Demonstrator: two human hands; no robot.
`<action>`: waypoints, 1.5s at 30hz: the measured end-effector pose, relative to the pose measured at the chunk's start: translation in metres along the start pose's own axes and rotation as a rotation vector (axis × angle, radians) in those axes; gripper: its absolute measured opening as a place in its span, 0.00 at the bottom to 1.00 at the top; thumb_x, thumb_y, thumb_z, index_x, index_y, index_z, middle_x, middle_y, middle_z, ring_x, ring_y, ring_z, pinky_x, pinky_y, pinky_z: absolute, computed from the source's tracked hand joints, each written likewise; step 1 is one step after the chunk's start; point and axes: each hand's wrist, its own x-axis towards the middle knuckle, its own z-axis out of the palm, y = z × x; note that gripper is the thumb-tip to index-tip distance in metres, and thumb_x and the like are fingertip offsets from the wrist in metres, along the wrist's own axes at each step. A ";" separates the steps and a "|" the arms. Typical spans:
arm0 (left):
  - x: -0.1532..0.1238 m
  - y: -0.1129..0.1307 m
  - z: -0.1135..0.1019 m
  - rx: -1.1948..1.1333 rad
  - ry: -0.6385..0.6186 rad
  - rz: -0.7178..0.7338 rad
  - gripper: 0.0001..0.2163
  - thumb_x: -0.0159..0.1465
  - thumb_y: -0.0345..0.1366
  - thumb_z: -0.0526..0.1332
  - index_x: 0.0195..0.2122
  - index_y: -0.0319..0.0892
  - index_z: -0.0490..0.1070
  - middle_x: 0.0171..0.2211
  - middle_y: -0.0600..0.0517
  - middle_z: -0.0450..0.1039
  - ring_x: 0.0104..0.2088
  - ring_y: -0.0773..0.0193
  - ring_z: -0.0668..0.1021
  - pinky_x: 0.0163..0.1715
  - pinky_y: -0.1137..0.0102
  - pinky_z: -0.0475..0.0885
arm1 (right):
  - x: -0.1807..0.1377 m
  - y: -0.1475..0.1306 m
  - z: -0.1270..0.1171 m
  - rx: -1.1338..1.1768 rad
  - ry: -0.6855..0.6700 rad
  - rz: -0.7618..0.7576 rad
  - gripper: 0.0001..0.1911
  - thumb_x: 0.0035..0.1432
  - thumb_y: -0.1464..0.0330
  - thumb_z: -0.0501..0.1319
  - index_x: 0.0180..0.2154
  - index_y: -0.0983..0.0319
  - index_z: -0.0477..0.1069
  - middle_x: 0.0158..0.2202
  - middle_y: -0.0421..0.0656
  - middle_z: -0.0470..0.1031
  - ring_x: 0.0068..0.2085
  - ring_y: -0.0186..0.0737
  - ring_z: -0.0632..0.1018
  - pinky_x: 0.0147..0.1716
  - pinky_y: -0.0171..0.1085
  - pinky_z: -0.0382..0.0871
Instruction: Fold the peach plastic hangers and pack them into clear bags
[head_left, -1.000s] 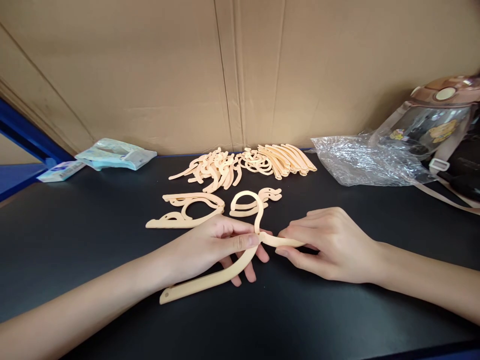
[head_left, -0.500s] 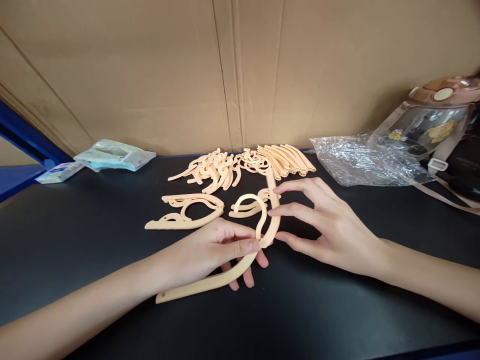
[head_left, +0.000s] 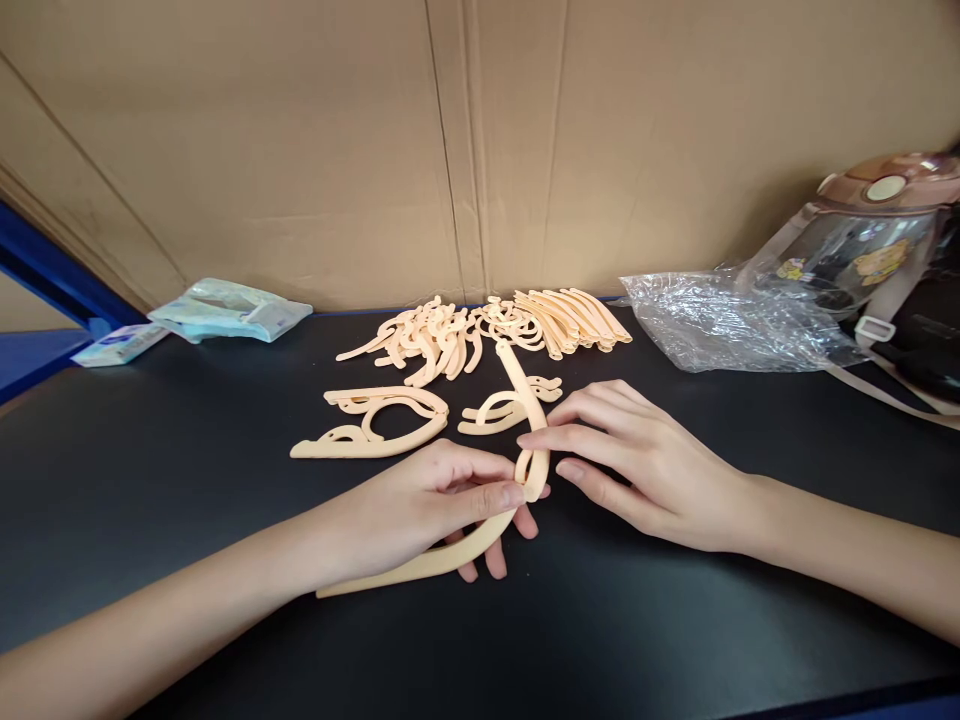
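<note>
My left hand (head_left: pixel 420 505) pinches the hinge end of a peach plastic folding hanger (head_left: pixel 420 562), whose one arm lies on the black table (head_left: pixel 187 520) toward the lower left. Its other arm (head_left: pixel 523 385) now stands swung up and away from me. My right hand (head_left: pixel 645 465) rests beside the hinge, with the forefinger touching that raised arm and the other fingers stretched out. Two folded hangers lie just beyond, one to the left (head_left: pixel 371 425) and one behind the raised arm (head_left: pixel 495 412). A heap of loose hanger pieces (head_left: pixel 487 325) sits against the cardboard wall.
Crumpled clear plastic bag (head_left: pixel 727 325) at the right rear, with a brown-lidded clear bottle (head_left: pixel 862 240) and strap beyond it. Light blue packets (head_left: pixel 229 308) lie at the left rear by a blue frame (head_left: pixel 52 275). Cardboard wall (head_left: pixel 480 140) closes the back.
The hanger's right arm has swung from lying toward the right up and over to point away from me. My right hand let go of its grip and now touches it with the forefinger.
</note>
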 end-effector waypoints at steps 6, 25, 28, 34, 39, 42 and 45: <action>-0.001 0.000 0.000 -0.006 -0.022 0.000 0.11 0.67 0.43 0.58 0.45 0.43 0.71 0.39 0.53 0.74 0.30 0.71 0.78 0.28 0.78 0.74 | 0.000 -0.002 0.001 -0.009 0.046 0.060 0.09 0.67 0.66 0.53 0.45 0.61 0.69 0.42 0.43 0.73 0.43 0.38 0.71 0.45 0.40 0.60; 0.000 -0.006 0.003 0.136 0.023 0.024 0.14 0.64 0.41 0.62 0.51 0.50 0.69 0.38 0.55 0.74 0.27 0.72 0.77 0.21 0.80 0.72 | 0.002 0.027 0.001 -0.096 0.139 0.524 0.08 0.60 0.68 0.60 0.30 0.58 0.60 0.29 0.35 0.68 0.32 0.36 0.70 0.38 0.39 0.61; 0.000 -0.010 0.009 0.368 0.147 0.156 0.12 0.65 0.39 0.60 0.51 0.50 0.71 0.32 0.57 0.73 0.23 0.73 0.74 0.18 0.80 0.68 | 0.001 0.028 0.001 -0.069 0.166 0.517 0.05 0.59 0.70 0.59 0.37 0.58 0.62 0.34 0.36 0.72 0.36 0.37 0.73 0.41 0.39 0.63; 0.000 -0.018 0.012 1.080 0.459 0.658 0.13 0.66 0.31 0.58 0.50 0.48 0.73 0.39 0.53 0.71 0.36 0.68 0.74 0.32 0.74 0.68 | 0.000 0.028 0.002 -0.030 0.125 0.463 0.09 0.61 0.71 0.58 0.44 0.57 0.68 0.40 0.38 0.76 0.41 0.39 0.76 0.43 0.40 0.65; 0.004 -0.020 0.008 1.211 0.529 0.676 0.12 0.66 0.27 0.55 0.47 0.44 0.73 0.39 0.52 0.71 0.40 0.64 0.72 0.40 0.70 0.68 | -0.001 0.027 0.003 -0.034 0.067 0.394 0.10 0.63 0.72 0.55 0.44 0.57 0.70 0.41 0.40 0.76 0.43 0.40 0.75 0.44 0.42 0.65; 0.006 -0.020 0.007 1.216 0.535 0.641 0.12 0.66 0.27 0.54 0.47 0.43 0.72 0.41 0.52 0.72 0.43 0.63 0.72 0.42 0.68 0.68 | -0.001 0.027 0.002 -0.023 0.069 0.403 0.10 0.62 0.73 0.55 0.43 0.58 0.71 0.41 0.42 0.75 0.43 0.41 0.75 0.44 0.42 0.66; 0.006 -0.019 0.007 1.221 0.550 0.614 0.11 0.67 0.28 0.54 0.47 0.42 0.71 0.43 0.51 0.73 0.44 0.62 0.72 0.44 0.68 0.68 | 0.000 0.027 0.001 -0.010 0.062 0.402 0.10 0.61 0.74 0.55 0.42 0.58 0.71 0.41 0.42 0.74 0.43 0.41 0.74 0.42 0.42 0.66</action>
